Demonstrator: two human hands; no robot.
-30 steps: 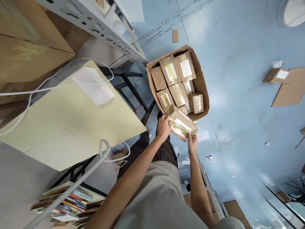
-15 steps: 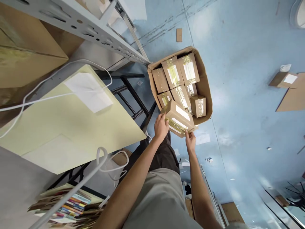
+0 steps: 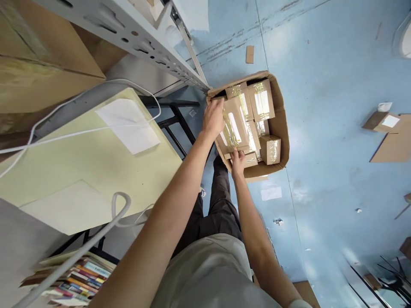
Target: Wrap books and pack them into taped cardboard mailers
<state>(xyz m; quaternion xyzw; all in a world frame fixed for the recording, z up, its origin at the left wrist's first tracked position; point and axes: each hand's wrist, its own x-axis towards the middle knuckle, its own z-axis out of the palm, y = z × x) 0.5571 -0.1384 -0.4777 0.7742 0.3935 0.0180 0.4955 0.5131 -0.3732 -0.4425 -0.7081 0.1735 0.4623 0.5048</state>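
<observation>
Between my two hands is a taped brown box with white labels, lying over other boxes at the left side of a large open carton. My left hand grips its upper left end. At its lower edge, my right hand holds on with fingers pressed together. Around it in the carton are several taped boxes, among them a labelled box at the top and a small box at the right. The held box hides part of those beneath it.
A pale yellow tabletop with papers and a white cable stands at the left, below a metal shelf frame. Books are stacked lower left. Cardboard pieces lie on the blue floor at the right.
Both hands have carried the held box up and left over the carton and turned it more upright in view. It now covers the boxes at the carton's left side.
</observation>
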